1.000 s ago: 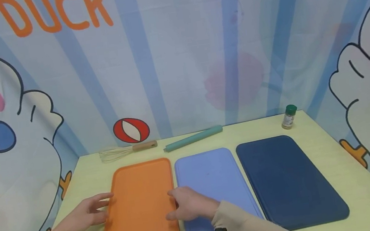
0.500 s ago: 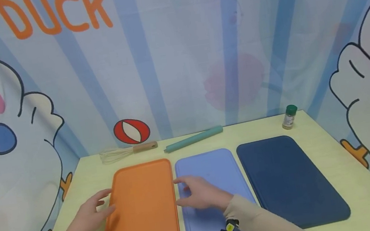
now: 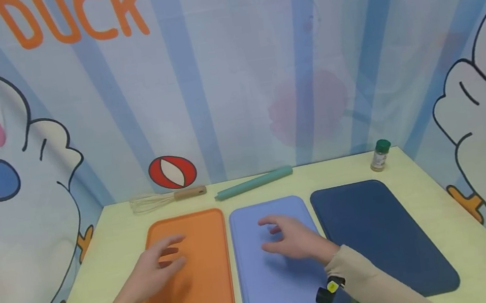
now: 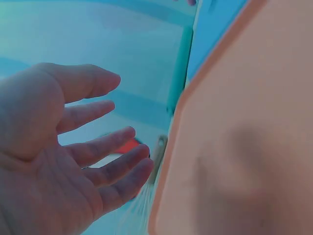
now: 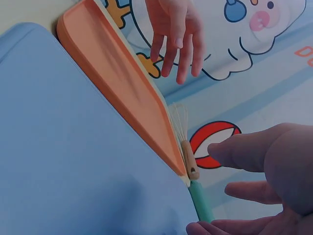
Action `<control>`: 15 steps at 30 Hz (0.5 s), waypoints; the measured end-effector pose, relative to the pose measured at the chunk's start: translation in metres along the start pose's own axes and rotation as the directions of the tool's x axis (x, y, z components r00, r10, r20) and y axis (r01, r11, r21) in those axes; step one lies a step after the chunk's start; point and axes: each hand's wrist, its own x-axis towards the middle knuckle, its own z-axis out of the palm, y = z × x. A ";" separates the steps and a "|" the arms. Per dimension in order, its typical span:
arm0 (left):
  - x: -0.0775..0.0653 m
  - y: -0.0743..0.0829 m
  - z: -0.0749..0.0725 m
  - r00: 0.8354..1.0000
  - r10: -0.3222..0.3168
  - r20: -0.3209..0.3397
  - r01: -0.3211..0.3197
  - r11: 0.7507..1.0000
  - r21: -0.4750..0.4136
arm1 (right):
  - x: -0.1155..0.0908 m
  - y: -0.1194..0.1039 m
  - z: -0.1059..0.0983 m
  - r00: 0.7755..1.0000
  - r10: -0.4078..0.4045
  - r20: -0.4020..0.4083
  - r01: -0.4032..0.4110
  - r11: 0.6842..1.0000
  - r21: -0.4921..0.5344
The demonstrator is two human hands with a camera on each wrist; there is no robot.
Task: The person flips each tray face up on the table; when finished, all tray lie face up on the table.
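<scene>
Duck-print curtain (image 3: 237, 70) hanging behind yellow table (image 3: 468, 250).
I'm watching the left hand (image 3: 154, 268) hovering, fingers wide, over the orange tray (image 3: 209, 279) near the table's left edge, the right hand (image 3: 292, 237) likewise over the blue tray (image 3: 275, 290).

At half past seven, the left hand (image 3: 154, 269) hangs over an orange tray (image 3: 205, 271), fingers apart and loosely bent. At five o'clock, the right hand (image 3: 293, 238) hangs over a periwinkle board (image 3: 279, 290), its fingers also parted. On the pale table (image 3: 433, 198), a navy board (image 3: 380, 235) lies at four, a whisk (image 3: 180, 195) at eight, a teal rod (image 3: 254, 184) at six; a green-capped jar (image 3: 379, 158) stands at three.
</scene>
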 end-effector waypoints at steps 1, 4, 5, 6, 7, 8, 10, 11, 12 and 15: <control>0.002 0.002 0.003 1.000 0.005 0.008 -0.005 1.000 -0.007 | -0.001 0.001 -0.003 1.000 0.010 -0.007 -0.010 1.000 0.002; 0.008 0.009 0.012 1.000 0.020 0.020 -0.020 1.000 0.000 | -0.004 0.002 -0.010 0.999 0.030 -0.021 -0.030 0.999 0.012; 0.009 0.011 0.016 0.999 0.022 0.023 -0.022 1.000 0.002 | -0.005 0.003 -0.012 0.999 0.029 -0.024 -0.028 1.000 0.014; 0.011 0.013 0.019 0.999 0.023 0.027 -0.023 1.000 0.000 | -0.006 0.004 -0.013 0.999 0.029 -0.025 -0.029 1.000 0.012; 0.012 0.015 0.021 0.999 0.027 0.032 -0.027 1.000 -0.004 | -0.007 0.005 -0.015 0.999 0.028 -0.028 -0.028 1.000 0.009; 0.013 0.017 0.024 0.999 0.030 0.037 -0.030 1.000 -0.006 | -0.008 0.006 -0.017 0.999 0.025 -0.031 -0.025 1.000 0.002; 0.015 0.020 0.029 0.998 0.037 0.051 -0.036 0.999 -0.017 | -0.010 0.009 -0.019 0.999 0.023 -0.040 -0.023 1.000 -0.010; 0.015 0.022 0.031 0.997 0.043 0.061 -0.042 0.999 -0.028 | -0.011 0.011 -0.021 0.999 0.019 -0.047 -0.020 1.000 -0.023; 0.016 0.024 0.032 0.996 0.050 0.071 -0.047 0.998 -0.039 | -0.012 0.013 -0.023 0.998 0.025 -0.054 -0.027 0.999 -0.030; 0.018 0.028 0.038 0.993 0.067 0.101 -0.061 0.996 -0.063 | -0.015 0.017 -0.028 0.996 0.038 -0.075 -0.041 0.998 -0.042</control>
